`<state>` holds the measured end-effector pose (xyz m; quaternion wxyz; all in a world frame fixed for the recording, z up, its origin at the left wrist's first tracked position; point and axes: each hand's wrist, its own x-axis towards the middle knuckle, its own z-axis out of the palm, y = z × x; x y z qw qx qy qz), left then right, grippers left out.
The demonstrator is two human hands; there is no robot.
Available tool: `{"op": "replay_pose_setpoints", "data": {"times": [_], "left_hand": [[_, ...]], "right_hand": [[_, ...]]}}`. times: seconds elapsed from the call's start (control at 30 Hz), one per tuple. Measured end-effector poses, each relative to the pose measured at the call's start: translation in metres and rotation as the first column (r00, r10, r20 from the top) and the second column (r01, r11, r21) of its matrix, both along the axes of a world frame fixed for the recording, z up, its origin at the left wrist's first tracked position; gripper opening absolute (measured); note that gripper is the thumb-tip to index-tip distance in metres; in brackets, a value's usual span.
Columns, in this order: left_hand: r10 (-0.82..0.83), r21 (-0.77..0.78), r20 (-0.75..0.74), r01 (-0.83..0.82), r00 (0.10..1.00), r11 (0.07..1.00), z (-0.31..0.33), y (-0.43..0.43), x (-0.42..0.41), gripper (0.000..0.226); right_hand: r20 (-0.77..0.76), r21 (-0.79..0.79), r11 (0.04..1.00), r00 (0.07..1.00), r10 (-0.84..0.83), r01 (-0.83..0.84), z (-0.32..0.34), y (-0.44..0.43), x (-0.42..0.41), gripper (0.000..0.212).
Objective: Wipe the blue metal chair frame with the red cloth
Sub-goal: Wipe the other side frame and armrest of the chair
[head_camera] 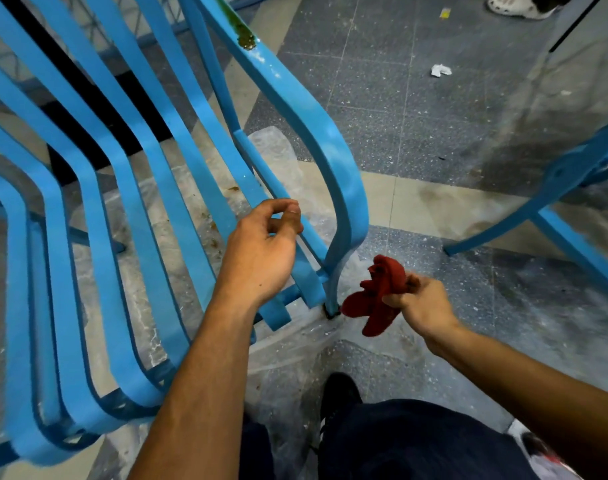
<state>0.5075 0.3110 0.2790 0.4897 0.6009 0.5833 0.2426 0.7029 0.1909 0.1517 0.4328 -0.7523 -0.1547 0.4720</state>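
My right grip (pixel 420 303) clutched the bunched red cloth (pixel 375 299) just beside the blue chair frame (pixel 344 174); my left grip (pixel 261 251) curled at a slat (pixel 311 277) (contact unclear).

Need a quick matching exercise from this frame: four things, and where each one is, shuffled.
Things:
1. red cloth
2. green-brown stain
3. crumpled white paper
4. left hand

Places:
A. on the grey floor, beyond the chair
B. on the blue armrest, near the top of the view
C. gripped in the right hand, beside the chair leg
D. over the seat slats, fingers curled

Pairs: 1-C, 2-B, 3-A, 4-D
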Motion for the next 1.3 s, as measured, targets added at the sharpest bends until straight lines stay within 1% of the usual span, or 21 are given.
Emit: {"op": "replay_pose_setpoints", "data": {"times": [0.07, 0.1, 0.17, 0.33, 0.5, 0.6, 0.67, 0.7, 0.77, 0.8, 0.87, 0.9, 0.97, 1.03, 1.07, 1.17, 1.3], "left_hand": [[-0.01, -0.001, -0.008, 0.01, 1.0, 1.0, 0.0, -0.001, 0.001, 0.023], [-0.018, -0.004, -0.012, 0.018, 1.0, 1.0, 0.0, -0.002, 0.002, 0.022], [-0.027, -0.013, -0.012, 0.027, 1.0, 1.0, 0.0, -0.003, 0.002, 0.019], [-0.083, -0.019, -0.047, 0.082, 0.995, 0.996, 0.001, -0.006, 0.006, 0.017], [-0.117, -0.041, -0.064, 0.115, 0.991, 0.993, 0.002, -0.011, 0.013, 0.015], [-0.14, -0.059, -0.07, 0.136, 0.988, 0.989, 0.001, -0.013, 0.016, 0.014], [-0.149, -0.063, -0.077, 0.144, 0.986, 0.988, 0.0, -0.014, 0.017, 0.014], [-0.152, -0.064, -0.083, 0.147, 0.985, 0.987, -0.001, -0.014, 0.018, 0.014], [-0.153, -0.061, -0.094, 0.148, 0.984, 0.987, -0.001, -0.015, 0.019, 0.015], [-0.153, -0.058, -0.095, 0.148, 0.984, 0.987, -0.002, -0.015, 0.019, 0.015], [-0.15, -0.055, -0.094, 0.145, 0.984, 0.988, -0.002, -0.016, 0.019, 0.015], [-0.156, -0.056, -0.101, 0.151, 0.983, 0.987, -0.002, -0.016, 0.02, 0.016], [-0.151, -0.051, -0.104, 0.146, 0.983, 0.988, -0.001, -0.017, 0.021, 0.017], [-0.152, -0.045, -0.115, 0.148, 0.982, 0.988, 0.0, -0.018, 0.022, 0.017], [-0.159, -0.046, -0.123, 0.155, 0.98, 0.987, 0.0, -0.019, 0.023, 0.017], [-0.194, -0.06, -0.153, 0.186, 0.969, 0.981, 0.0, -0.02, 0.025, 0.022], [-0.221, -0.036, -0.192, 0.219, 0.956, 0.975, 0.0, -0.019, 0.025, 0.022]], "right_hand": [[0.153, -0.073, 0.996, 0.987, 0.055, -0.044, -0.007, -0.003, 0.006, 0.049], [0.189, -0.088, 0.994, 0.978, 0.083, -0.067, -0.008, -0.005, 0.009, 0.052], [0.247, -0.065, 0.988, 0.957, 0.15, -0.138, -0.009, -0.007, 0.01, 0.055], [0.428, -0.039, 0.962, 0.866, 0.259, -0.269, -0.006, -0.013, 0.008, 0.034], [0.431, 0.049, 0.961, 0.874, 0.224, -0.271, -0.009, -0.013, 0.004, 0.025], [0.443, 0.11, 0.949, 0.869, 0.22, -0.296, -0.015, -0.011, 0.003, 0.025], [0.431, 0.113, 0.943, 0.871, 0.236, -0.312, -0.021, -0.009, 0.003, 0.022], [0.399, 0.108, 0.945, 0.884, 0.245, -0.31, -0.026, -0.008, 0.003, 0.019], [0.253, 0.15, 0.959, 0.947, 0.199, -0.242, -0.034, -0.005, -0.002, 0.015], [0.157, 0.18, 0.969, 0.978, 0.14, -0.168, -0.037, -0.003, -0.006, 0.016], [-0.038, 0.165, 0.986, 0.999, 0.0, 0.007, -0.042, 0.002, -0.015, 0.019], [-0.136, 0.123, 0.988, 0.988, -0.074, 0.091, -0.045, 0.005, -0.019, 0.02], [-0.287, 0.027, 0.98, 0.941, -0.179, 0.195, -0.046, 0.013, -0.027, 0.019], [-0.371, -0.051, 0.966, 0.893, -0.254, 0.254, -0.047, 0.023, -0.031, 0.018], [-0.401, -0.078, 0.96, 0.873, -0.277, 0.269, -0.048, 0.027, -0.031, 0.021], [-0.477, -0.125, 0.958, 0.831, -0.287, 0.259, -0.042, 0.037, -0.031, 0.034], [-0.583, -0.079, 0.975, 0.784, -0.214, 0.207, -0.03, 0.044, -0.031, 0.04]]}}
